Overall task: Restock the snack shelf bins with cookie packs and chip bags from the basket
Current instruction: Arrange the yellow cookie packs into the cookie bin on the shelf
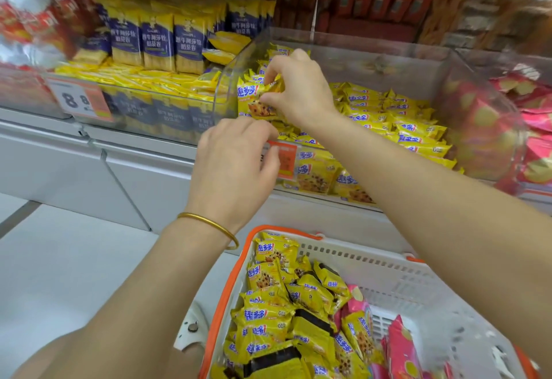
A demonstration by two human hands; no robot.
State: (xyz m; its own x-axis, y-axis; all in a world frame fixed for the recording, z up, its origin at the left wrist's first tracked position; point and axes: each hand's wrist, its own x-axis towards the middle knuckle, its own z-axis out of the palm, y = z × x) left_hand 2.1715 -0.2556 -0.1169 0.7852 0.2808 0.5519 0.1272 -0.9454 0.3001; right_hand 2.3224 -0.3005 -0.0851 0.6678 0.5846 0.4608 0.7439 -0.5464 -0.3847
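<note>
Yellow cookie pack [257, 103], just one, is getting pinched between the thumb and curled fingers of the right hand [295, 91], and it's sitting upright at the left end of the middle clear bin [373, 59], which is holding dozens more lying flat. The left hand [236, 163] is hovering at that bin's front edge with its fingers curled under. I honestly can't tell if it's gripping anything. One gold bangle [209, 223] is hanging on that wrist. I'm counting three bins clearly: blue-and-yellow packs [158, 41] on the left, cookies in the middle, pink chip bags [534, 127] on the right. Two orange price tags [282, 163] are showing. One white basket [388, 262] with an orange rim is sitting below, carrying a dozen-plus cookie packs and about three pink bags. Everything's resting on a pale grey shop shelf [149, 175] above a light floor [59, 259].
</note>
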